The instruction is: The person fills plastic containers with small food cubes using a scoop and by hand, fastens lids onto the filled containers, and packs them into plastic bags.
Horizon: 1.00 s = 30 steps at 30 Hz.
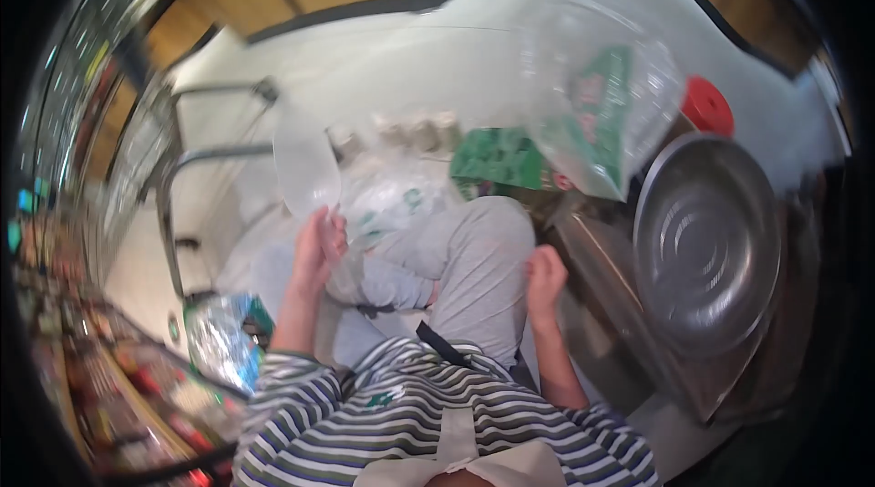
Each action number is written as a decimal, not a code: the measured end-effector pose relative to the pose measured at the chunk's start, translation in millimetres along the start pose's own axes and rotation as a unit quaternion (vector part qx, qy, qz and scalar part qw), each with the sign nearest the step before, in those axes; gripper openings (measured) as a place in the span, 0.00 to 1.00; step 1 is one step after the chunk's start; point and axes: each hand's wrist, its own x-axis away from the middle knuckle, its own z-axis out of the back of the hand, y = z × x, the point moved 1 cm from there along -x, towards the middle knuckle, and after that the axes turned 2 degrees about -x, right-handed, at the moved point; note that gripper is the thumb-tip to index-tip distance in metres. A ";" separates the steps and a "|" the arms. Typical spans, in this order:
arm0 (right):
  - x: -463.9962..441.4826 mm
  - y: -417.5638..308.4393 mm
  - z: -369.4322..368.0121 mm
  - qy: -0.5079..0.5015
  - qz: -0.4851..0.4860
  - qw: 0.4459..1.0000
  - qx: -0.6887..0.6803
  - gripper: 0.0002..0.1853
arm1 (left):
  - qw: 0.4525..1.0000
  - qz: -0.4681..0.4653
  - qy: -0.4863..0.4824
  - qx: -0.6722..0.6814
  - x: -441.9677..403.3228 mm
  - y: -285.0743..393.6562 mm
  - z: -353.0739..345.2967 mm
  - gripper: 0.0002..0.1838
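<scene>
My left hand [321, 246] is closed round the lower end of a pale translucent plastic bag [307, 164], which stands up above it, blurred. My right hand [546, 276] is curled beside my bent knee; whether anything small is inside its fingers is hidden. Between the hands are my crossed legs in grey trousers [483, 241]. Clear plastic with green print [401, 195] lies just beyond my legs. A green printed packet [497, 157] is past my knee, near a large clear bag with green and red print [602, 113].
At the right a round metal basin [711, 246] rests on a brown box [629, 305], with a red round object [708, 106] behind. Several small pale bundles [424, 133] line the floor ahead. A metal frame [169, 186] and a silvery bag [223, 337] are at the left.
</scene>
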 end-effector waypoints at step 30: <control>97.8 252.8 241.2 -0.191 -0.285 0.773 0.533 0.07 | 0.970 -0.137 0.111 -0.169 36.7 -10.1 0.3 0.16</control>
